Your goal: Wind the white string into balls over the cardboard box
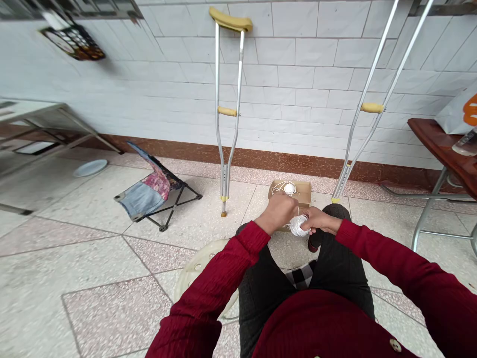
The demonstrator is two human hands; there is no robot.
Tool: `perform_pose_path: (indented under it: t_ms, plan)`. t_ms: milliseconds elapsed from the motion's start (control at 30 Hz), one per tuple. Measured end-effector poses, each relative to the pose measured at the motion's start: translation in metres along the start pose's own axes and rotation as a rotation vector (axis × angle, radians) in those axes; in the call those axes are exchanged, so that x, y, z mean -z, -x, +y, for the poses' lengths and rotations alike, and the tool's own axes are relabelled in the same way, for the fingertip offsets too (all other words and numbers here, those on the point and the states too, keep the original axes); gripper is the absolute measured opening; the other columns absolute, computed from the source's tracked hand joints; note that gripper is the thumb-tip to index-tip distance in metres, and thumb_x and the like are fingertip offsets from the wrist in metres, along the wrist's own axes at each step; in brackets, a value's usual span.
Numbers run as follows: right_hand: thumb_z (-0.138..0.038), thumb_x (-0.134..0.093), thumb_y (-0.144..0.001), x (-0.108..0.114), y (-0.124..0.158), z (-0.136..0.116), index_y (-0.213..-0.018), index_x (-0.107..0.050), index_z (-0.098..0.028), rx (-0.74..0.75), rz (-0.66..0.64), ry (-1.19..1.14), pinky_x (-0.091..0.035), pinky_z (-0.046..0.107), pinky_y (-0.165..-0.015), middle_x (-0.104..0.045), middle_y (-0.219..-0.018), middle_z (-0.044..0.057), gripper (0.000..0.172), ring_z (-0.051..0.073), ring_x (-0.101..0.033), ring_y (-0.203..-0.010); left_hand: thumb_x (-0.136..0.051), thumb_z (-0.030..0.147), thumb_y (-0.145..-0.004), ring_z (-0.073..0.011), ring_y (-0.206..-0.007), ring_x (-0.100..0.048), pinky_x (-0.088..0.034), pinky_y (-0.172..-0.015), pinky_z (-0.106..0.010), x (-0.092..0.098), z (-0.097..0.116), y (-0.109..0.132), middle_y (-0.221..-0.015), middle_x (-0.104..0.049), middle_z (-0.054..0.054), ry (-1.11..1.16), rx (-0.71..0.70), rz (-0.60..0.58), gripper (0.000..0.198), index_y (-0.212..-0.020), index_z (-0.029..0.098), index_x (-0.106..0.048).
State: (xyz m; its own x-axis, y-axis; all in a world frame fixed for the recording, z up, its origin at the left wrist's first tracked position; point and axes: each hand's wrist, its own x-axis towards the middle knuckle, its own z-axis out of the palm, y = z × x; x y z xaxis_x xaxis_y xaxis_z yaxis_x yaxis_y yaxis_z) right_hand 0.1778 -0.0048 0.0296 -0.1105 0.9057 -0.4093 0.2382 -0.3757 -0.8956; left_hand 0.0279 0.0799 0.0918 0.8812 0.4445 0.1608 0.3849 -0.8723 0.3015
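Observation:
My right hand point(319, 220) is wrapped around the side of a ball of white string point(298, 226), held up between my knees. Close beside it on the left, my left hand point(280, 213) is closed like a fist with its back toward me. A short strand runs from the ball up to the left hand, whose fingertips are mostly hidden. Just beyond both hands an open cardboard box point(304, 191) sits on the floor. Inside it lies a smaller white ball point(289, 189) with loose loops of string around it.
Two crutches, a left one point(223, 169) and a right one point(346, 166), lean on the tiled wall. A folding stool point(145, 196) stands at left, near a plate point(90, 167). A pale round stool point(190, 271) is beside my left leg; a brown table point(439, 144) stands at right.

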Motion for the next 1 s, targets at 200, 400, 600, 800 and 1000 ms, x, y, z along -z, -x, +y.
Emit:
perform_pose_path:
  t_ms: [200, 400, 600, 800, 1000]
  plan:
    - [-0.009, -0.066, -0.054, 0.02, -0.034, 0.009, -0.059, -0.055, -0.015, -0.173, -0.047, -0.051, -0.03, 0.014, -0.031, -0.054, -0.042, -0.005, 0.014, 0.007, -0.047, -0.034, -0.053, 0.009, -0.082, -0.024, -0.066, -0.06, -0.04, -0.079, -0.039, -0.022, 0.021, 0.027, -0.064, -0.063, -0.011, -0.08, -0.034, -0.016, 0.018, -0.068, 0.013, -0.064]
    - [-0.012, -0.068, -0.055, 0.021, -0.027, 0.021, -0.074, -0.06, -0.015, -0.173, -0.064, -0.336, -0.037, 0.011, -0.039, -0.06, -0.06, -0.004, 0.022, 0.004, -0.052, -0.046, -0.043, 0.015, -0.092, -0.0207, -0.065, -0.059, -0.039, -0.063, -0.031, -0.041, 0.022, 0.067, -0.07, -0.064, -0.007, -0.232, 0.08, 0.045, 0.02, -0.089, 0.016, -0.062]
    - [-0.015, -0.069, -0.06, 0.012, -0.017, 0.008, -0.08, -0.059, -0.016, -0.087, 0.094, -0.355, -0.033, 0.013, -0.034, -0.057, -0.054, -0.005, 0.022, 0.005, -0.047, -0.039, -0.041, 0.013, -0.092, -0.02, -0.063, -0.057, -0.039, -0.066, -0.033, -0.026, 0.023, 0.057, -0.068, -0.064, -0.008, -0.266, 0.067, 0.109, 0.02, -0.086, 0.014, -0.061]
    - [-0.021, -0.068, -0.067, 0.017, -0.015, -0.007, -0.084, -0.061, -0.015, -0.061, 0.094, -0.467, -0.037, 0.016, -0.037, -0.062, -0.057, -0.002, 0.019, 0.007, -0.05, -0.041, -0.039, 0.019, -0.094, -0.0208, -0.066, -0.057, -0.04, -0.067, -0.033, -0.017, 0.03, 0.065, -0.068, -0.063, -0.007, -0.212, 0.132, 0.184, 0.024, -0.087, 0.016, -0.062]
    - [-0.019, -0.064, -0.068, 0.014, -0.005, -0.024, -0.074, -0.058, -0.015, -0.028, 0.127, -0.799, -0.034, 0.015, -0.038, -0.057, -0.055, -0.003, 0.01, 0.005, -0.046, -0.042, -0.04, 0.019, -0.094, -0.0195, -0.077, -0.061, -0.044, -0.086, -0.037, -0.066, 0.036, 0.085, -0.08, -0.067, -0.007, 0.095, 0.146, 0.22, 0.026, -0.086, 0.019, -0.065]
